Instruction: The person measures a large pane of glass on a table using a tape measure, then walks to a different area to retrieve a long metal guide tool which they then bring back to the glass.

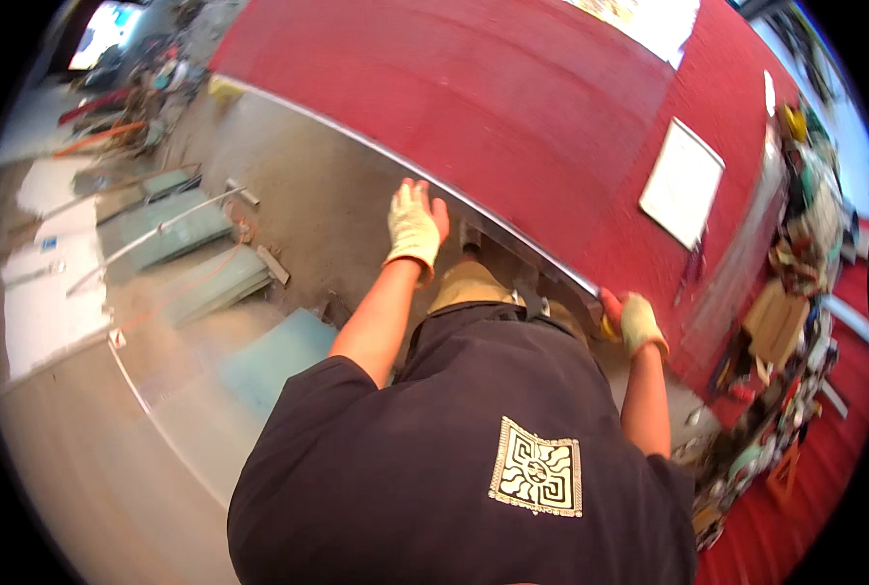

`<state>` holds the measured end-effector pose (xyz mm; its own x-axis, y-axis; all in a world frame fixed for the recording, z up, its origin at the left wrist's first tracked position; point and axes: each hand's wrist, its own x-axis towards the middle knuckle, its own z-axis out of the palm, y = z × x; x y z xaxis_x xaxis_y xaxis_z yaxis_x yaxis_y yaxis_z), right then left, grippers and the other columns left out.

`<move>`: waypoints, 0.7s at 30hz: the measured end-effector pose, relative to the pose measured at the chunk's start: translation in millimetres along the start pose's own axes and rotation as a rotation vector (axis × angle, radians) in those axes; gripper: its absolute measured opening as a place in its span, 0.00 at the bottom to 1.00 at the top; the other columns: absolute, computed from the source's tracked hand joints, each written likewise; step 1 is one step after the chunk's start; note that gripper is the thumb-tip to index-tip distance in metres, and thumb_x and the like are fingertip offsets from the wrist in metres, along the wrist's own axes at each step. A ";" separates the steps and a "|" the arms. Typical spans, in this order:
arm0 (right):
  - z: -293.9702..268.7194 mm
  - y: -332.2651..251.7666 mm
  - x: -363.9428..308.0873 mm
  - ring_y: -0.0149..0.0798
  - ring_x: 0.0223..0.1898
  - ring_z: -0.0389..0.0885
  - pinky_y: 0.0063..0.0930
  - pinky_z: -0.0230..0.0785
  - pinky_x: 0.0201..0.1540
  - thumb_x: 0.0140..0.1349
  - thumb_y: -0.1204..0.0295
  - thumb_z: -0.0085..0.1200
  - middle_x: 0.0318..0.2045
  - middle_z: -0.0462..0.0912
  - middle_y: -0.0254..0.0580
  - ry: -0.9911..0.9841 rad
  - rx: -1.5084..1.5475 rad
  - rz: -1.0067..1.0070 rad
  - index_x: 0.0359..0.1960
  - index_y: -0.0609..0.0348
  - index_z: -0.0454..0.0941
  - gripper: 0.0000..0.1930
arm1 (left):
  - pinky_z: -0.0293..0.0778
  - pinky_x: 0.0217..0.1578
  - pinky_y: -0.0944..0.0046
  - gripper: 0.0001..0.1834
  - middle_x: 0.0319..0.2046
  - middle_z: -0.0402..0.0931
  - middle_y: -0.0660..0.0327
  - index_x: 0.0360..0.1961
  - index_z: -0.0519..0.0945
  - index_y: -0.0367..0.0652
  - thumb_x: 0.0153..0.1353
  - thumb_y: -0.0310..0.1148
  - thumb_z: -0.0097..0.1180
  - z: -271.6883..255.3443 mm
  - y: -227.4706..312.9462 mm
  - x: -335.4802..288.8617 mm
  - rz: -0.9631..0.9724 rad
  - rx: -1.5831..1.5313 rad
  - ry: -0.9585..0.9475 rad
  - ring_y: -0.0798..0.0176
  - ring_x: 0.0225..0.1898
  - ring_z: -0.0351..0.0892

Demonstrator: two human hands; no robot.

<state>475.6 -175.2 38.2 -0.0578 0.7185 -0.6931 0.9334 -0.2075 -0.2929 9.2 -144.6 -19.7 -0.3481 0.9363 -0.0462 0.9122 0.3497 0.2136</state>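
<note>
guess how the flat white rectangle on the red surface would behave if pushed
The white rectangle would probably slide rather than roll, since it lies flat on the red surface. It looks thin, so likely light; its straight outline suggests stiffness.

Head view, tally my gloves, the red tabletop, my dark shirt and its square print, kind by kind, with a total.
Left glove and right glove: 2
Red tabletop: 1
Dark shirt: 1
Square print: 1
Total: 5
</note>
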 end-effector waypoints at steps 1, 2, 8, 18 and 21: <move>-5.8 -4.6 -2.5 0.64 0.50 0.88 0.55 0.77 0.54 0.72 0.37 0.48 0.40 0.88 0.65 -0.025 0.012 0.016 0.39 0.62 0.90 0.35 | 0.54 0.79 0.48 0.34 0.75 0.67 0.44 0.72 0.75 0.37 0.72 0.48 0.52 4.4 -6.3 0.1 0.034 0.043 -0.004 0.45 0.78 0.61; -10.6 -9.4 -4.2 0.63 0.51 0.88 0.55 0.77 0.55 0.72 0.36 0.48 0.41 0.88 0.65 -0.047 0.023 0.031 0.41 0.61 0.90 0.36 | 0.54 0.80 0.50 0.35 0.76 0.67 0.44 0.72 0.74 0.35 0.72 0.48 0.52 11.3 -14.5 1.5 0.069 0.083 -0.005 0.47 0.79 0.60; 1.3 -11.8 -3.3 0.63 0.55 0.86 0.55 0.76 0.58 0.72 0.38 0.50 0.48 0.89 0.62 -0.005 0.009 0.082 0.47 0.60 0.89 0.34 | 0.59 0.78 0.50 0.36 0.76 0.64 0.39 0.73 0.72 0.31 0.73 0.48 0.49 3.0 -29.7 18.1 0.117 0.052 -0.157 0.42 0.78 0.62; -0.4 -17.0 -13.4 0.60 0.56 0.86 0.53 0.77 0.59 0.74 0.39 0.47 0.50 0.89 0.59 0.018 0.005 0.127 0.50 0.58 0.89 0.33 | 0.60 0.77 0.54 0.39 0.79 0.61 0.43 0.76 0.68 0.37 0.75 0.54 0.47 -26.0 -10.5 28.3 0.070 0.177 -0.344 0.47 0.80 0.59; -0.7 -16.4 -15.2 0.60 0.56 0.86 0.52 0.77 0.59 0.74 0.39 0.47 0.50 0.89 0.59 0.010 0.013 0.128 0.51 0.58 0.89 0.33 | 0.59 0.78 0.54 0.39 0.78 0.61 0.44 0.76 0.69 0.38 0.75 0.55 0.46 -34.2 -6.9 32.3 0.050 0.165 -0.386 0.47 0.80 0.59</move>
<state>461.4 -182.2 54.0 0.0648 0.6922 -0.7188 0.9282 -0.3063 -0.2114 -15.8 -117.9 10.7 -0.2243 0.8846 -0.4088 0.9593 0.2742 0.0671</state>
